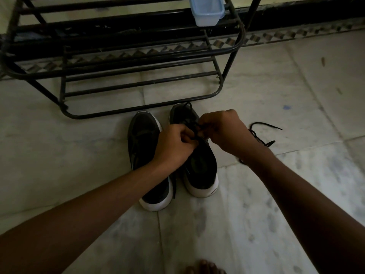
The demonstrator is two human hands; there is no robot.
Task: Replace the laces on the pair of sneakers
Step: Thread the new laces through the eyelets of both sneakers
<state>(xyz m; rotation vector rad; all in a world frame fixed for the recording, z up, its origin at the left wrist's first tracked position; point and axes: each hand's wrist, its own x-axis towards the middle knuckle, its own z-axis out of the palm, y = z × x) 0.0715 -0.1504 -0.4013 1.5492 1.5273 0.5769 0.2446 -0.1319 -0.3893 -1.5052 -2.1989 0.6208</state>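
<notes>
**Desk:** What is in the shot?

**Photographer:** A person's two bare arms reach down to a pair of black sneakers with white soles. The shoes stand side by side on a pale marble-tiled floor, toes pointing at a black metal shoe rack.

**Desk:** And the hands?

**Photographer:** Both work over the right-hand sneaker. The left hand has its fingers curled in, pinching a black lace above the eyelets. The right hand pinches the same lace from the other side, knuckles up. The two hands almost touch. A loop of that lace pokes up near the shoe's toe.

**Desk:** The other shoe?

**Photographer:** The left-hand sneaker stands just beside the first, partly under the left wrist. It is too dark to tell how it is laced. A thin dark cord trails down between the two heels.

**Desk:** Anything else on the floor?

**Photographer:** A loose black shoelace lies curled on the tiles to the right, partly hidden by the right forearm. A pale blue plastic container sits on the rack's upper shelf. Bare toes show at the bottom edge.
</notes>
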